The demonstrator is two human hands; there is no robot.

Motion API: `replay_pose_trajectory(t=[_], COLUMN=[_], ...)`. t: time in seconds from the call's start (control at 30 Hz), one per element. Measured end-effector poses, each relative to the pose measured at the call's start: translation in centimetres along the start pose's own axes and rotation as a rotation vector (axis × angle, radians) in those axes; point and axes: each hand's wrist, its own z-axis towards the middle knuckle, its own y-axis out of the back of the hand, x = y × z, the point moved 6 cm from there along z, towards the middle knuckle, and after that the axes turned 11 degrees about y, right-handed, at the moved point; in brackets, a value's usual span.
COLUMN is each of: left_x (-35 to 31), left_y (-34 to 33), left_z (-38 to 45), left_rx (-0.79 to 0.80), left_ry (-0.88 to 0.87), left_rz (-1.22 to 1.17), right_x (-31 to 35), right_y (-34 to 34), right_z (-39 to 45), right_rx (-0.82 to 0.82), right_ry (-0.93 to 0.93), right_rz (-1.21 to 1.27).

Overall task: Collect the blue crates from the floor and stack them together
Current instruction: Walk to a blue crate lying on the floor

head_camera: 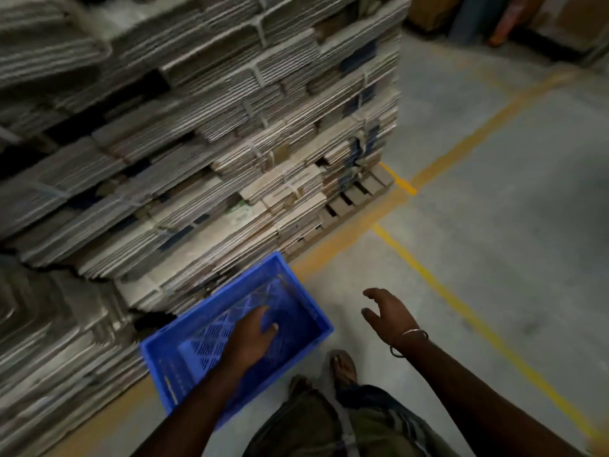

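One blue plastic crate (306, 311) with perforated walls sits on the grey floor beside a tall cardboard stack, tilted diagonally in the view. My left hand (255, 334) reaches down over the crate's open inside, fingers relaxed and spread, holding nothing. My right hand (389, 313) hovers to the right of the crate, above the floor, fingers loosely apart and empty, with two bangles on the wrist. No other crate is in sight.
A high stack of bundled flat cardboard (204, 133) on a wooden pallet (359, 196) fills the left and middle. Yellow floor lines (461, 311) run across the concrete at right. My feet (342, 367) stand just below the crate. Dark shelving lies far back right.
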Motion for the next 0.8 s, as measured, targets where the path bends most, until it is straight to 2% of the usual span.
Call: replay_pose_trajectory(t=[0.2,0.37,0.8], left_x=[-8.7,-18.4,-41.9], left_y=[0.9,-2.5,-19.4], left_z=[5.1,5.6,9.3], left_rx=[0.034,0.114,0.218], left_ry=[-0.120,-0.238,-0.395], left_rz=[0.127,0.252,0.408], right_x=[-3.2,-7.3,-25.0], right_y=[7.2,13.7,31.8], right_z=[-1.6,-2.5,-4.2], right_rx=[-0.150,-0.253,-0.379], right_ry=[-0.169,-0.263,-0.394], right_rz=[0.027,0.055,0.167])
